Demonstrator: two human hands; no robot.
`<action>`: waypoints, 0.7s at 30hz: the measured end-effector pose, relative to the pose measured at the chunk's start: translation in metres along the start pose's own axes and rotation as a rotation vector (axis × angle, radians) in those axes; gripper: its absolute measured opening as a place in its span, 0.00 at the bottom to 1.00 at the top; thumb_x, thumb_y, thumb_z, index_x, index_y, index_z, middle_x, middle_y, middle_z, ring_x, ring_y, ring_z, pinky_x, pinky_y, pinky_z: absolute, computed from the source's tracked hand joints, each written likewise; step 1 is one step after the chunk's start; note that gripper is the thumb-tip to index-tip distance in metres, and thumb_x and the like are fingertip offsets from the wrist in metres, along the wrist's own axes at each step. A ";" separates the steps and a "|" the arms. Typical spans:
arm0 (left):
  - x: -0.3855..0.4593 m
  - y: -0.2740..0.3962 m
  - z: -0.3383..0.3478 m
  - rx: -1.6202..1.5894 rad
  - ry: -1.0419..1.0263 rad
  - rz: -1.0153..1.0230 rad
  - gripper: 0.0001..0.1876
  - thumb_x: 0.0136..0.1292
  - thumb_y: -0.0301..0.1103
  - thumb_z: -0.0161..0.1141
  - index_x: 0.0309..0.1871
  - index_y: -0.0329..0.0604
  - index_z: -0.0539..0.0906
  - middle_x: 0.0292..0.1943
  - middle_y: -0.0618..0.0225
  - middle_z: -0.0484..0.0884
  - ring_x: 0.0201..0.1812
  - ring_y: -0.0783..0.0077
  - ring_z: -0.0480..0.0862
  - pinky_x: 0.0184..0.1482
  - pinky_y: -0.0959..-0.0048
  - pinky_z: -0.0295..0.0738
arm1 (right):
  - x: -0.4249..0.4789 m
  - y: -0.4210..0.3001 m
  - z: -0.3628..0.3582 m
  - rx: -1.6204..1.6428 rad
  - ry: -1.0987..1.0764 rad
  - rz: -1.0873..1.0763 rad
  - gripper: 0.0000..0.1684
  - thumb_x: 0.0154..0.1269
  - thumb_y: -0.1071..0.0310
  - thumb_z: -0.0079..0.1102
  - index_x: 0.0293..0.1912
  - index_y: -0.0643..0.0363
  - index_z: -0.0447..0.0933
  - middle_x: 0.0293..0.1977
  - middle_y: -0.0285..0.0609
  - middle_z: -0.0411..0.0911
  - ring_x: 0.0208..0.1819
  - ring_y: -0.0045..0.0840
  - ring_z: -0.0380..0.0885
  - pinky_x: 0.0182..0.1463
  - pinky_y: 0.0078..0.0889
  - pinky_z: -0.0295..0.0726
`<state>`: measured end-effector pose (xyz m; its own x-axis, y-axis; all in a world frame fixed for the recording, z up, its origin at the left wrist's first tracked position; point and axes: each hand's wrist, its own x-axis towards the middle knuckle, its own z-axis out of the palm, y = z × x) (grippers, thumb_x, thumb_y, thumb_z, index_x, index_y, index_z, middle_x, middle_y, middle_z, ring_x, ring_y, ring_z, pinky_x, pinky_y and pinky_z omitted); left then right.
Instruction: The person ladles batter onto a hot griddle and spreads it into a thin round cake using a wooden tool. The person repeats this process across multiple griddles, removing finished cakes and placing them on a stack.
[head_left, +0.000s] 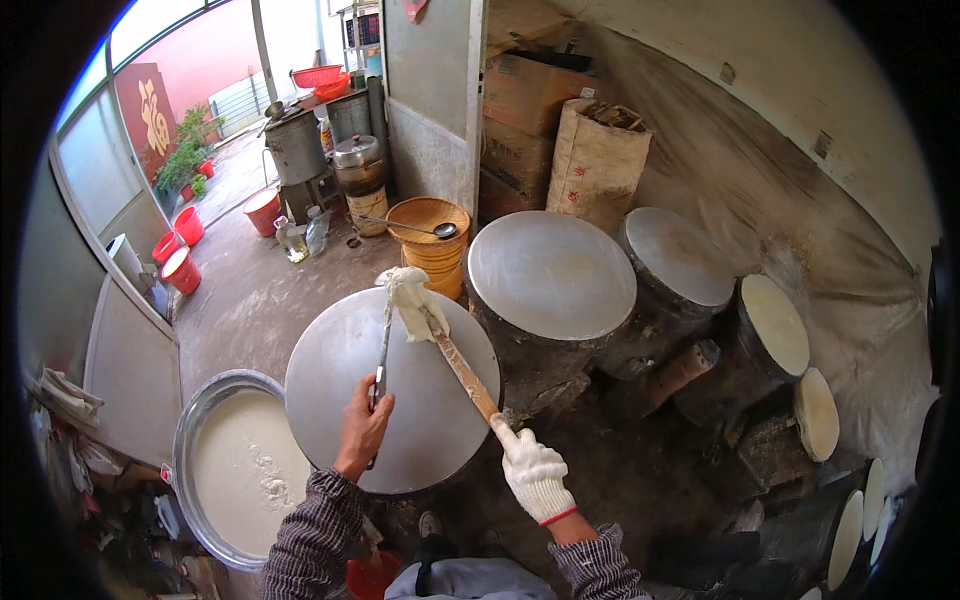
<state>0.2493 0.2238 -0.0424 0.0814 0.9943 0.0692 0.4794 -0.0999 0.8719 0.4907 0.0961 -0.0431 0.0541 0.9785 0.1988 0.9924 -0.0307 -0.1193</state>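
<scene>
In my bare left hand (364, 429) is the handle of a long metal ladle (385, 341), its head raised and smeared with batter. My right hand (531, 471) wears a white knit glove with a red cuff hem and grips a wooden paddle (466, 371). Pale, thick batter (417, 300) clings to the paddle's far end, where it meets the ladle head. Both tools hang over a round metal griddle (352, 450) that shows a bare grey surface. Left of the griddle, a wide metal basin (187, 517) holds creamy batter (232, 457) with a lumpy streak across it.
To the right, more round griddles (551, 274) curve away, several bearing pale rounds (775, 322). A woven basket (427, 214) with a black ladle (444, 229) stands beyond. Red buckets (181, 271), a plastic oil jug (291, 240) and a large pot (296, 146) are on the floor side toward the doorway.
</scene>
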 end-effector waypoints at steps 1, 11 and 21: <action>0.000 0.003 -0.008 0.086 0.033 0.011 0.19 0.65 0.38 0.60 0.57 0.45 0.72 0.20 0.66 0.74 0.21 0.67 0.76 0.26 0.65 0.69 | 0.000 -0.003 -0.005 0.008 0.001 0.005 0.33 0.61 0.66 0.57 0.67 0.36 0.66 0.27 0.38 0.72 0.18 0.31 0.79 0.18 0.37 0.77; 0.004 -0.006 -0.038 0.334 0.087 0.084 0.21 0.60 0.35 0.63 0.56 0.49 0.72 0.20 0.63 0.75 0.22 0.60 0.78 0.27 0.61 0.69 | 0.035 -0.016 -0.028 0.135 0.136 -0.006 0.29 0.62 0.65 0.57 0.64 0.39 0.71 0.27 0.39 0.72 0.18 0.32 0.77 0.21 0.37 0.77; -0.007 -0.007 -0.055 0.391 0.048 0.086 0.21 0.60 0.34 0.63 0.55 0.47 0.72 0.19 0.65 0.74 0.21 0.61 0.76 0.26 0.62 0.67 | 0.004 0.005 -0.030 0.507 -0.064 0.316 0.29 0.62 0.65 0.59 0.64 0.44 0.71 0.42 0.49 0.80 0.40 0.43 0.81 0.45 0.43 0.82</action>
<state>0.1977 0.2193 -0.0221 0.0993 0.9814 0.1645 0.7696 -0.1805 0.6125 0.4994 0.0935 -0.0134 0.3157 0.9486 0.0208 0.7516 -0.2366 -0.6157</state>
